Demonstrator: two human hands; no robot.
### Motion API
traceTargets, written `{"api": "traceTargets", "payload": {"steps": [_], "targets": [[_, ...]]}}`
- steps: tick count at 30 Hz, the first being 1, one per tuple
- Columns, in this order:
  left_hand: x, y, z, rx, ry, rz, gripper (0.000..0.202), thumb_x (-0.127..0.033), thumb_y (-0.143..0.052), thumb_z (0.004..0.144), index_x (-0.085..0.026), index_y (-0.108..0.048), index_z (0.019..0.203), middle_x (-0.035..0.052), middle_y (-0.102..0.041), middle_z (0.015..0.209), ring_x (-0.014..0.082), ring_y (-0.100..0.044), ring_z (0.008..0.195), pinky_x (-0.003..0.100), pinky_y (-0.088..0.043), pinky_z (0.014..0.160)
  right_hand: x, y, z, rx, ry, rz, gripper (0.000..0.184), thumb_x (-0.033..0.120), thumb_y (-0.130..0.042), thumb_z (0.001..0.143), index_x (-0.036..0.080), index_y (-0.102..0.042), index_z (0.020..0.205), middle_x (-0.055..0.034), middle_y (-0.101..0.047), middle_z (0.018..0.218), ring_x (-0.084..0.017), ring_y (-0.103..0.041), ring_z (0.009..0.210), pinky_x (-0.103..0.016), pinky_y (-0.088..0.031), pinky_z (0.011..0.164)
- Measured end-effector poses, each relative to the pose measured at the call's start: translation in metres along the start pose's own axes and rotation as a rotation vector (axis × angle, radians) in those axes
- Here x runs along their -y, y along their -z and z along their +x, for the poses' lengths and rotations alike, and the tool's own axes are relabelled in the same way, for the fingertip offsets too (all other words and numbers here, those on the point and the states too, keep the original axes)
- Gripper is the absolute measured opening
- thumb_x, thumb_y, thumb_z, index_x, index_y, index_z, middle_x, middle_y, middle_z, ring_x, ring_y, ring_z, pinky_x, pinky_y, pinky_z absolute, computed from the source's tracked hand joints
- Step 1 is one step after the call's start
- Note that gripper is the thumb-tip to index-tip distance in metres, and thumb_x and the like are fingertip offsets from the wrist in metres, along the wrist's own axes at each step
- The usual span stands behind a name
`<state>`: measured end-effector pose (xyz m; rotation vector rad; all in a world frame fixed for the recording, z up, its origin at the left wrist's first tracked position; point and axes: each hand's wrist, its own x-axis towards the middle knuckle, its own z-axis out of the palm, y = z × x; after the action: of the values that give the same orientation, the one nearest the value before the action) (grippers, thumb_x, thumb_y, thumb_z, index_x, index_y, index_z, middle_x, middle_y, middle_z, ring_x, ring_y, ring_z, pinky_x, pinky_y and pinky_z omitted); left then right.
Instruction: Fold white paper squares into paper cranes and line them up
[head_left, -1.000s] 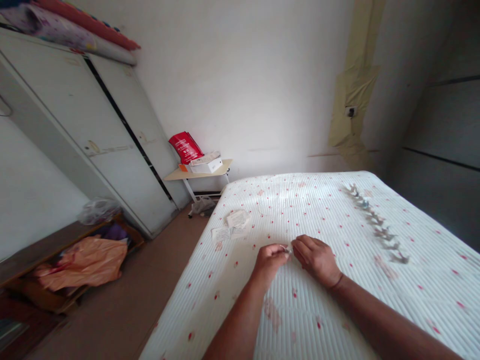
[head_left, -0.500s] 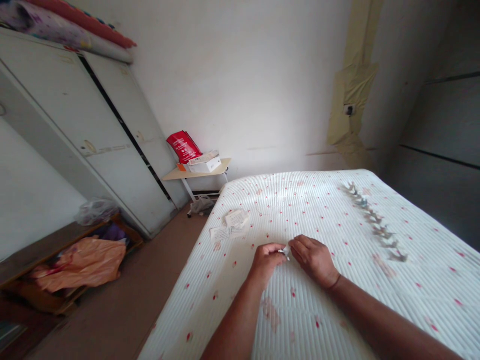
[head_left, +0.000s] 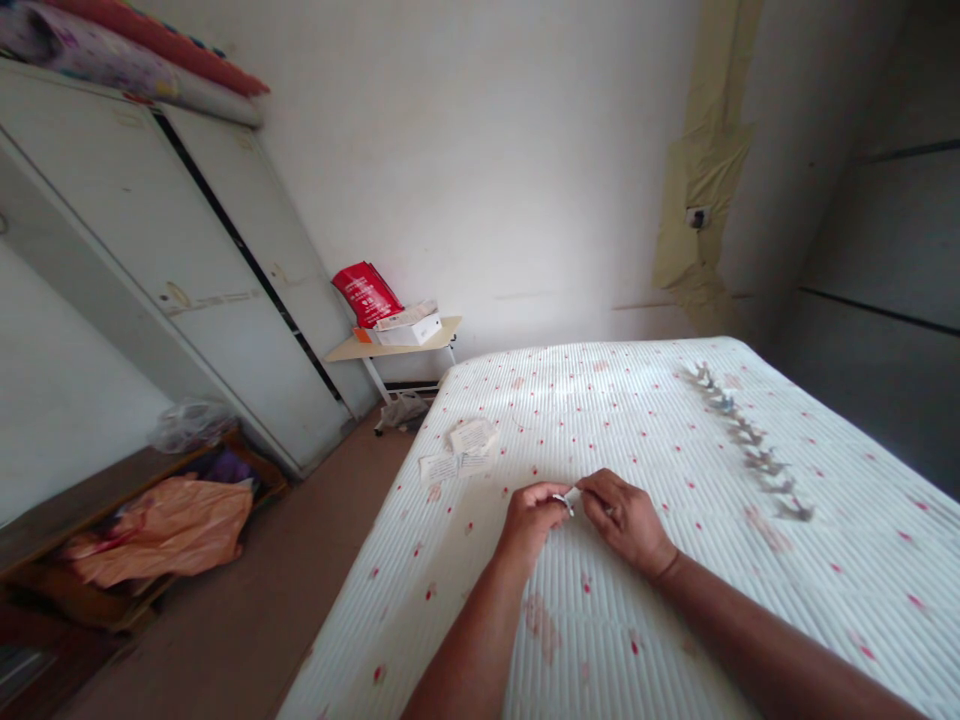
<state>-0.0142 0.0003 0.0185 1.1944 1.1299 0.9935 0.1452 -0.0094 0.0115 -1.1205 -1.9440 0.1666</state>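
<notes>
Both of my hands meet over the white, red-dotted bedspread (head_left: 675, 620). My left hand (head_left: 529, 518) and my right hand (head_left: 628, 520) pinch a small folded piece of white paper (head_left: 570, 497) between their fingertips, just above the cover. A few flat paper slips (head_left: 463, 450) lie on the bed to the far left of my hands. A row of several small folded paper figures (head_left: 750, 445) runs along the bed at the right, well away from my hands.
A small side table (head_left: 394, 348) with a white box and a red bag stands against the far wall. White wardrobe doors (head_left: 195, 290) line the left side. A low shelf with an orange plastic bag (head_left: 161, 520) sits at the lower left. Brown floor lies between.
My hands have stayed in place while the fingers worked the paper; the white piece now shows more plainly between the fingertips. The view has shifted slightly.
</notes>
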Motion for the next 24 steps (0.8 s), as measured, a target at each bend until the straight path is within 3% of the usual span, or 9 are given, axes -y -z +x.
{"api": "traceTargets", "payload": {"steps": [4,9,16,24], "targets": [[0.0027,0.0008,0.0015,0.008,-0.002,-0.013,0.034,-0.022,-0.057,0.056,-0.011,-0.071,0.085,-0.0031,-0.050,0.050,0.0086,-0.039,0.052,0.023,-0.028,0.053,-0.0002,-0.0011,-0.0006,-0.004,-0.024,0.003,0.023,0.027,-0.042,0.088,0.017,-0.062,0.087,-0.0044,-0.063,0.078,-0.013,-0.061,0.065,-0.024,-0.048,0.062],[-0.0017,-0.0006,-0.0007,-0.022,0.000,-0.036,0.033,-0.025,-0.060,0.055,-0.011,-0.072,0.082,-0.0020,-0.051,0.051,0.0088,-0.040,0.052,0.023,-0.028,0.053,-0.0027,0.0002,-0.0033,-0.073,-0.018,-0.035,0.022,0.023,-0.043,0.085,0.016,-0.058,0.100,-0.0055,-0.062,0.086,-0.011,-0.057,0.060,-0.024,-0.048,0.060],[-0.0056,-0.0016,-0.0036,-0.029,-0.018,-0.010,0.030,-0.024,-0.059,0.056,-0.011,-0.072,0.080,-0.0026,-0.050,0.049,0.0085,-0.039,0.051,0.023,-0.028,0.053,0.0009,0.0040,-0.0031,-0.076,0.039,-0.057,0.020,0.029,-0.046,0.088,0.017,-0.060,0.095,-0.0077,-0.060,0.092,-0.012,-0.059,0.067,-0.024,-0.050,0.064],[-0.0070,-0.0015,-0.0041,-0.022,-0.028,-0.003,0.030,-0.025,-0.061,0.057,-0.012,-0.073,0.080,-0.0024,-0.050,0.049,0.0090,-0.040,0.052,0.022,-0.029,0.054,0.0051,0.0020,0.0000,-0.076,0.066,-0.093,0.023,0.029,-0.043,0.090,0.016,-0.062,0.090,-0.0076,-0.062,0.085,-0.013,-0.060,0.067,-0.024,-0.051,0.060]]}}
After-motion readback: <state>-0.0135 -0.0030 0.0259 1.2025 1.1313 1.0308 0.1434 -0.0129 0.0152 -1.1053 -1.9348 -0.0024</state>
